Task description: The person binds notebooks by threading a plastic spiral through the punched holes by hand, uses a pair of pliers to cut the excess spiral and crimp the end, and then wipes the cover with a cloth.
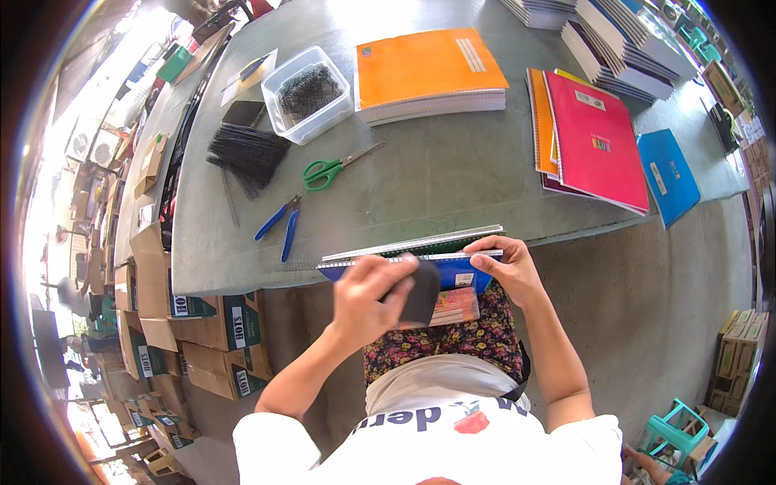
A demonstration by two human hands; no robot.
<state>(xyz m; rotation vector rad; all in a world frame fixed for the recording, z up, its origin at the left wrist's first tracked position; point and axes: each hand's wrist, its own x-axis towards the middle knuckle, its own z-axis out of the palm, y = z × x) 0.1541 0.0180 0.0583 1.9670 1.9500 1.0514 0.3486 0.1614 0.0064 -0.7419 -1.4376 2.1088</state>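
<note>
My right hand (pixel 511 271) grips the right end of a blue notebook (pixel 478 283), held upright at the table's near edge with its punched side up. My left hand (pixel 369 297), a little blurred, is closed round a dark, rounded, pad-like thing (pixel 422 296) in front of the notebook; its exact kind is unclear. Just behind the blue notebook is a green one (pixel 453 244) with a white page edge. A thin dark wire coil (pixel 301 266) lies by the notebook's left end. On my lap, partly hidden, rests a pink and orange patterned packet (pixel 457 307).
On the table (pixel 420 186) lie blue-handled pliers (pixel 283 226), green scissors (pixel 325 173), black wire coils (pixel 244 153) and a clear tub (pixel 305 95) of coils. Beyond are orange notebooks (pixel 428 69), red notebooks (pixel 594 137) and a blue notebook (pixel 669 176). Cardboard boxes (pixel 218 356) stand left.
</note>
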